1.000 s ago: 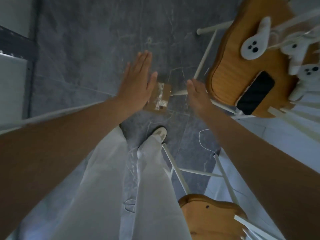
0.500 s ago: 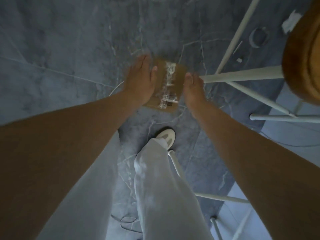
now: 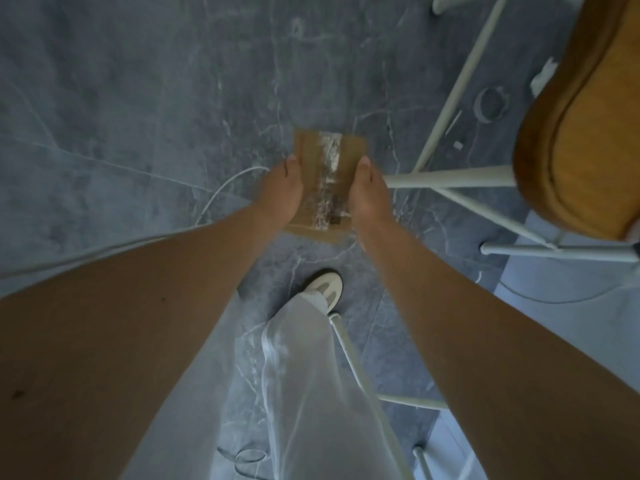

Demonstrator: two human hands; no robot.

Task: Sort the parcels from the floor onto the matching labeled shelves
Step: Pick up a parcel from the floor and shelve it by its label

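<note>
One small brown cardboard parcel [image 3: 329, 181] lies flat on the dark grey marbled floor [image 3: 138, 98], a strip of shiny clear tape running down its middle with a dark mark near the close end. The left hand [image 3: 282, 192] presses its left edge, the right hand [image 3: 367, 192] its right edge, both clasping it from the sides. One white shoe [image 3: 323, 289] shows below; one wooden chair seat [image 3: 581, 133] hangs at right.
</note>
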